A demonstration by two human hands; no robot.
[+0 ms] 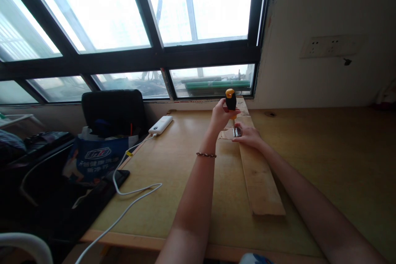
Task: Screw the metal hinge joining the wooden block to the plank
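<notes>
Upright over a wooden board stands a screwdriver with a yellow and black handle. My left hand is closed around the lower part of that handle. Below it, the shaft points down at a small shiny metal piece, whose exact kind I cannot make out. My right hand pinches this metal piece between thumb and fingers, low against the board's left edge. Whether the screwdriver's tip touches a screw is hidden.
The board lies lengthwise on a wooden table. A white power bank with a white cable sits at the table's left side. Beyond are a black chair, a blue bag and a window. A wall socket is at right.
</notes>
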